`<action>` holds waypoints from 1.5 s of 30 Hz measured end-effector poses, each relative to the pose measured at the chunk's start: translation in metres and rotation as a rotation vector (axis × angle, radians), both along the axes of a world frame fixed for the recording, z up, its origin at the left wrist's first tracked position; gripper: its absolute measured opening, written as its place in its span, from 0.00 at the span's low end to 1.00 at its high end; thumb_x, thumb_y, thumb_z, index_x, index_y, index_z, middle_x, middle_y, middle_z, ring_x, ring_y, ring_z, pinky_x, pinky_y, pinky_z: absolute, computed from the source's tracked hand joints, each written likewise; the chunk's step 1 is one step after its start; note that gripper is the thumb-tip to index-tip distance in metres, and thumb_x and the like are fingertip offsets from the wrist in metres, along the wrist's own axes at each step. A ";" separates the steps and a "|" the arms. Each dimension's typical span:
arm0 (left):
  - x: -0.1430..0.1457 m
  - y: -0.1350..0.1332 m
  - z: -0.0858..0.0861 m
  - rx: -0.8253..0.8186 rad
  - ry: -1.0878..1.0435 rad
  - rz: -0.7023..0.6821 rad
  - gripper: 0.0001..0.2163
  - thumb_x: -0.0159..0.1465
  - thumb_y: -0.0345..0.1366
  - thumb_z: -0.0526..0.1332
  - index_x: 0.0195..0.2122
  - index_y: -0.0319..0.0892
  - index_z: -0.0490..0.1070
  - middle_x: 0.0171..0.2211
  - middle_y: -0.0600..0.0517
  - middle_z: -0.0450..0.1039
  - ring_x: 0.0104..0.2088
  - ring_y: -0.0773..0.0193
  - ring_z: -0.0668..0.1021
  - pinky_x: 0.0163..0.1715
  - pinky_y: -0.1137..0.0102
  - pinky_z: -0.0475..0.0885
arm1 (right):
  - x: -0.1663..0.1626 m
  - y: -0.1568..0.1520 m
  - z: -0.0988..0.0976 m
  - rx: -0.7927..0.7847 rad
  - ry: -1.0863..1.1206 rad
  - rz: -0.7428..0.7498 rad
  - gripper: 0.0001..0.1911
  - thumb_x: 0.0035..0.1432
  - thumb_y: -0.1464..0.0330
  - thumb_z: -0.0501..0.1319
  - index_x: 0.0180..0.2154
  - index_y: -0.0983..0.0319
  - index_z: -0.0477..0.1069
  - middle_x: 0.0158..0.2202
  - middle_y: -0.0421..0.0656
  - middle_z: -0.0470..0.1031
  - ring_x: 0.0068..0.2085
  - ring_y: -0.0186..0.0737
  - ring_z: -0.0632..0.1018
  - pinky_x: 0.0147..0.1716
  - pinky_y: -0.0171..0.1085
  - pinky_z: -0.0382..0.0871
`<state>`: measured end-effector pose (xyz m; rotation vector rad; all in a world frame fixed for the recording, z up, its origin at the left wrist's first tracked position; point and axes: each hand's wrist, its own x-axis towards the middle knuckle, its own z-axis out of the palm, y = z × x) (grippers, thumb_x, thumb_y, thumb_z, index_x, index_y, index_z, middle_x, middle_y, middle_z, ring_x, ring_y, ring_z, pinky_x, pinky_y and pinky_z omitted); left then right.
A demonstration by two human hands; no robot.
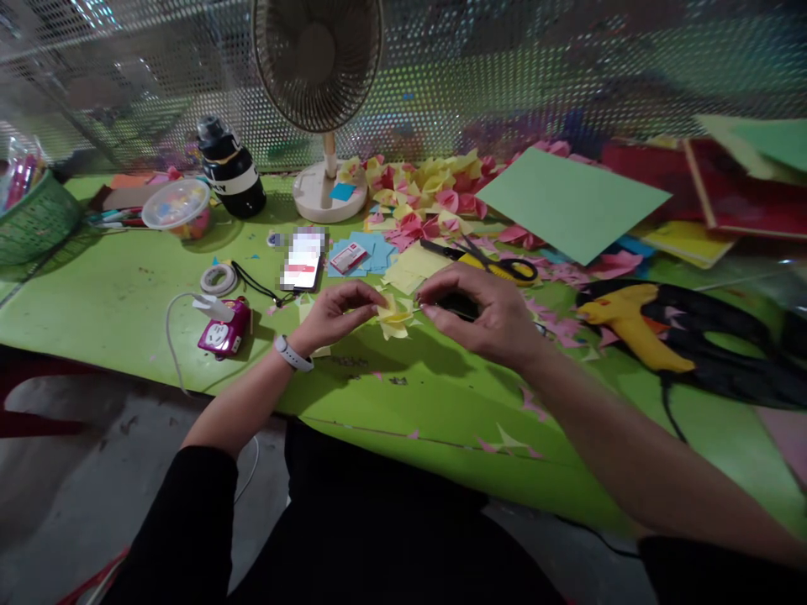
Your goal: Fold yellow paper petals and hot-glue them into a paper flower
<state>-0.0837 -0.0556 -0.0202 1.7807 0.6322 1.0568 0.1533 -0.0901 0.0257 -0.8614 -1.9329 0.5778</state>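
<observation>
Between my hands a small yellow paper flower point(395, 319) is held just above the green table. My left hand point(340, 315) pinches its left side between thumb and fingers. Close to the flower's right side, my right hand point(488, 315) has its thumb and index finger pressed together. A thin, light sliver shows at those fingertips, too small to name. Something dark lies under the right palm, and I cannot make out what it is. Behind the hands are yellow paper squares point(413, 267) and black scissors with yellow-lined handles point(498, 262).
Pink and yellow paper flowers point(435, 185) are heaped behind. A fan point(329, 197), bottle point(233, 172), phone point(304, 259), tape roll point(218, 278) and purple power socket point(225, 329) stand left. At right lie a yellow glue gun point(636, 323) and green paper sheet point(573, 202).
</observation>
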 end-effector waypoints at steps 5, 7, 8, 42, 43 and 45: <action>0.002 -0.001 0.002 -0.114 -0.011 -0.073 0.09 0.63 0.41 0.66 0.38 0.40 0.76 0.35 0.48 0.77 0.33 0.69 0.78 0.35 0.73 0.74 | -0.002 -0.002 0.004 0.156 -0.097 0.077 0.08 0.54 0.73 0.63 0.35 0.54 0.75 0.36 0.43 0.77 0.39 0.44 0.79 0.39 0.44 0.75; 0.002 -0.001 0.003 -0.132 0.005 -0.074 0.11 0.63 0.43 0.66 0.37 0.40 0.76 0.34 0.48 0.77 0.32 0.69 0.78 0.35 0.73 0.74 | -0.002 -0.003 0.002 0.171 -0.141 0.081 0.08 0.55 0.72 0.62 0.36 0.54 0.75 0.38 0.43 0.76 0.40 0.44 0.79 0.39 0.44 0.75; 0.002 -0.001 0.004 -0.134 0.013 -0.075 0.11 0.62 0.43 0.67 0.37 0.39 0.76 0.34 0.48 0.77 0.32 0.69 0.77 0.34 0.73 0.74 | -0.002 -0.003 0.001 0.173 -0.160 0.084 0.07 0.55 0.72 0.62 0.36 0.55 0.76 0.38 0.43 0.76 0.40 0.44 0.79 0.39 0.44 0.75; 0.017 -0.017 -0.007 0.587 0.322 0.399 0.06 0.63 0.36 0.65 0.39 0.40 0.75 0.33 0.49 0.71 0.34 0.64 0.74 0.31 0.70 0.71 | -0.022 -0.008 -0.031 -0.004 -0.201 -0.258 0.05 0.61 0.70 0.61 0.37 0.61 0.76 0.34 0.45 0.79 0.28 0.37 0.77 0.28 0.37 0.71; 0.017 -0.017 -0.006 0.557 0.310 0.405 0.06 0.63 0.36 0.65 0.39 0.41 0.76 0.34 0.49 0.71 0.35 0.64 0.74 0.32 0.69 0.71 | -0.021 -0.008 -0.031 -0.042 -0.174 -0.260 0.05 0.60 0.69 0.61 0.37 0.61 0.76 0.33 0.44 0.79 0.28 0.37 0.77 0.28 0.37 0.72; 0.016 -0.016 -0.005 0.472 0.274 0.411 0.05 0.63 0.35 0.65 0.39 0.42 0.76 0.36 0.48 0.72 0.38 0.63 0.75 0.36 0.67 0.74 | -0.020 -0.007 -0.029 -0.151 -0.103 -0.263 0.05 0.59 0.67 0.62 0.35 0.61 0.76 0.31 0.44 0.79 0.28 0.38 0.77 0.28 0.37 0.73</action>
